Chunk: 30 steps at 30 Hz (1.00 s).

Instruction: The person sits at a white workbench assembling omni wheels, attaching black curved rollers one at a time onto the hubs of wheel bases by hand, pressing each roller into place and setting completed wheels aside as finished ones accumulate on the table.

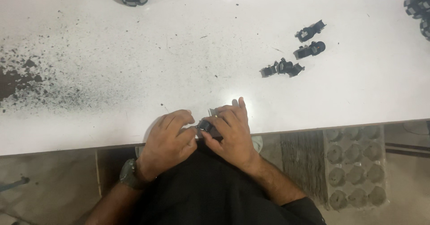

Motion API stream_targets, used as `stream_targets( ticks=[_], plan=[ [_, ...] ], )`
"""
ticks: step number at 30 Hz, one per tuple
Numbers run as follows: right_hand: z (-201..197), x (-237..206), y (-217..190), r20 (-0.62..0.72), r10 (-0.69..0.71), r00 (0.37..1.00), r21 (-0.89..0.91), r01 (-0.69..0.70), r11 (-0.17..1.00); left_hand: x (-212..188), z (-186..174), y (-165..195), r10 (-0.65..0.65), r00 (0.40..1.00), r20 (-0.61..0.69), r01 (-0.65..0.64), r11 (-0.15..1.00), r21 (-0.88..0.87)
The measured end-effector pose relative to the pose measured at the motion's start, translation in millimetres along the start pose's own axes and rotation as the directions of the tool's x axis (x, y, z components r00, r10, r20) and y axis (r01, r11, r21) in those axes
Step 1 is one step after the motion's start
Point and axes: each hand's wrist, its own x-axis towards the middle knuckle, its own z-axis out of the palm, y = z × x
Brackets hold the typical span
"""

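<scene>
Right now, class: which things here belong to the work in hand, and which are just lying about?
In hand:
left hand
right hand
small black part
white table

Lying about:
three loose black parts
egg-style tray
black dust patch

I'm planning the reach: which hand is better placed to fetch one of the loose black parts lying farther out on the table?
Probably the right hand: the loose black parts lie on its side, up and right of it; the left hand would have to cross over.
</scene>
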Motion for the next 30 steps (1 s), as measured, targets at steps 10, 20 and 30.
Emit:
stream_targets(
  ticks=[10, 20, 30],
  plan=[
    [-3, 4, -3, 0.055, -0.062, 0.997, -0.004, 0.062, 0.998, 12, 1, 7, -0.331, 0.942, 0.061, 0.336, 0.93, -0.147],
    [1, -2, -1, -0.027, -0.029, 0.999, -0.012, 0.029, 1.0, 0, -6, 13, -0.435, 0.888, 0.147, 0.452, 0.886, -0.109],
    [26, -29, -12, -0.193, -0.133, 0.972, 0.189, 0.17, 0.967, -11, -3, 9, -0.35, 0.937, 0.006, 0.336, 0.895, -0.293]
  ],
)
